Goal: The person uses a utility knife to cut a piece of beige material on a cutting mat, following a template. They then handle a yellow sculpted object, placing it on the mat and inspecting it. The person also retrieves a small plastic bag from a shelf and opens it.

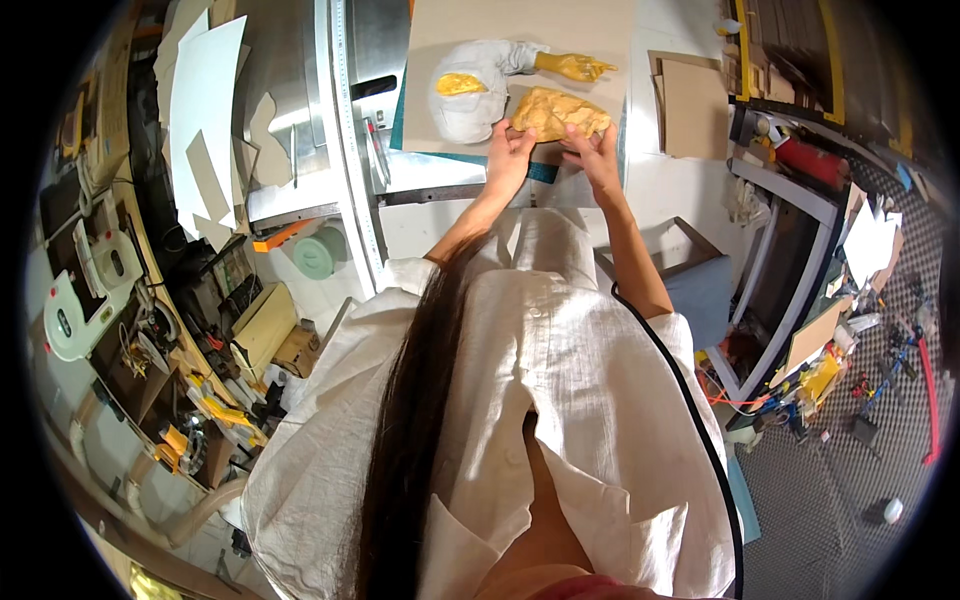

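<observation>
Both hands hold a golden-yellow, lumpy, crumpled-looking piece (556, 112) along its near edge, over a brown cardboard sheet (520, 22). My left hand (512, 155) grips its left end, the thumb on the near side. At its right end my right hand (596, 160) closes on it with thumb and fingers. Just beyond and to the left lies a white, rounded sculpted form (470, 118) with a gold oval patch. From it a white sleeve-like arm runs right to a gold sculpted hand (575, 66) with a pointing finger. My fingers' undersides are hidden.
A green cutting mat (545, 172) shows beneath the cardboard. Left stand a long metal rail (345, 130) and white sheets (205, 100). Cardboard pieces (695, 112) lie to the right, above a grey seat (700, 300). Tools and scraps clutter both sides.
</observation>
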`<move>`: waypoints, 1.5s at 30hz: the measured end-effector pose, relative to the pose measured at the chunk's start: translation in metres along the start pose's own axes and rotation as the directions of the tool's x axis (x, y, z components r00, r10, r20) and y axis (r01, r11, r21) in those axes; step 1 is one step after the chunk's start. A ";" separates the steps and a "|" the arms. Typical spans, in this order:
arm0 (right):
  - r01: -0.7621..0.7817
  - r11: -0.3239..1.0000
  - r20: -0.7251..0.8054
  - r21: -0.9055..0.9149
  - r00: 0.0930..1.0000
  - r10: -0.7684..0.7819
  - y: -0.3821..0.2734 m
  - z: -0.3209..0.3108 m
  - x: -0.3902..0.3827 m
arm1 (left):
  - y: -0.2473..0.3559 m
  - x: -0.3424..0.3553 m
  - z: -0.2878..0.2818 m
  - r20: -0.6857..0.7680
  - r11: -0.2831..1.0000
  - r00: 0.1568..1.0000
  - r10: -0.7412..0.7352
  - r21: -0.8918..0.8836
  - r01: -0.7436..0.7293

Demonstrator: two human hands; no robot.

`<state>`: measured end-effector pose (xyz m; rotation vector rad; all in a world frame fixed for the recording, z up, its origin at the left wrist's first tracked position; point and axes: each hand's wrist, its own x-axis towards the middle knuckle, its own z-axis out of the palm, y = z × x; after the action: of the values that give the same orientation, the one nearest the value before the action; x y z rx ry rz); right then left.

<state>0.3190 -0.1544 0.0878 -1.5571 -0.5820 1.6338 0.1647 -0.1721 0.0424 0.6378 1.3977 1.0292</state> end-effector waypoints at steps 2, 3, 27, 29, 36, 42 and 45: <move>-0.012 1.000 -0.017 0.022 1.000 0.013 -0.003 0.002 -0.001 | 0.000 0.003 -0.002 0.033 1.000 0.999 0.005 0.019 -0.006; 0.015 1.000 -0.043 0.027 0.999 -0.014 -0.002 0.004 -0.001 | -0.003 0.003 0.000 0.042 0.997 0.998 0.048 0.051 -0.050; 0.664 0.455 0.603 -0.593 0.741 -0.296 -0.058 -0.023 0.044 | 0.055 0.004 0.012 0.215 0.949 0.935 -0.282 -0.081 0.305; 0.518 0.563 0.317 -0.643 0.850 -0.420 -0.022 -0.040 0.043 | 0.058 0.003 0.016 0.238 0.957 0.936 -0.260 -0.069 0.283; 0.130 0.990 -0.007 -0.051 0.991 -0.131 0.020 -0.045 0.018 | 0.035 0.002 0.009 0.274 0.986 0.951 -0.140 -0.047 0.158; 0.134 0.990 -0.059 0.048 0.990 -0.131 0.020 -0.028 0.021 | 0.043 0.016 0.005 0.315 0.986 0.939 -0.137 -0.046 0.159; 0.124 0.991 -0.070 0.059 0.990 -0.120 0.016 -0.026 0.022 | 0.044 0.018 0.007 0.325 0.985 0.933 -0.156 -0.014 0.169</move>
<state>0.3423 -0.1512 0.0586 -1.4940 -0.5734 1.4899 0.1604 -0.1351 0.0725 0.6178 1.1181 0.7797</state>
